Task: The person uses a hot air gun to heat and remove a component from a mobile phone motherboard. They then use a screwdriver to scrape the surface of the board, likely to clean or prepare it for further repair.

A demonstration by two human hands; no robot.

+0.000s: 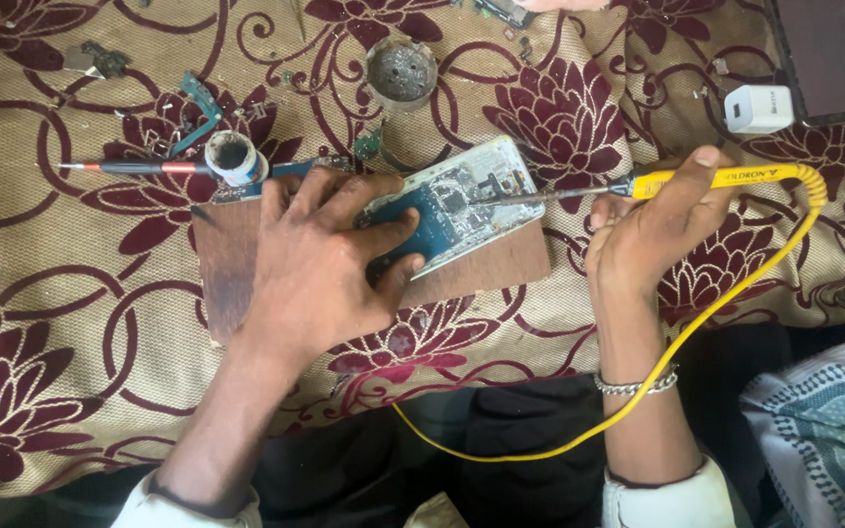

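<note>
My left hand lies flat on an opened phone body with its blue circuit board showing, pinning it to a brown wooden board. My right hand grips a yellow soldering iron; its metal tip touches the circuit board near the upper right. The iron's yellow cord loops down past my right wrist, which wears a metal bracelet.
A floral maroon and beige cloth covers the surface. On it lie a red-and-black screwdriver, a small white round pot, a grey round tin, a white charger plug, a dark tablet and loose circuit parts.
</note>
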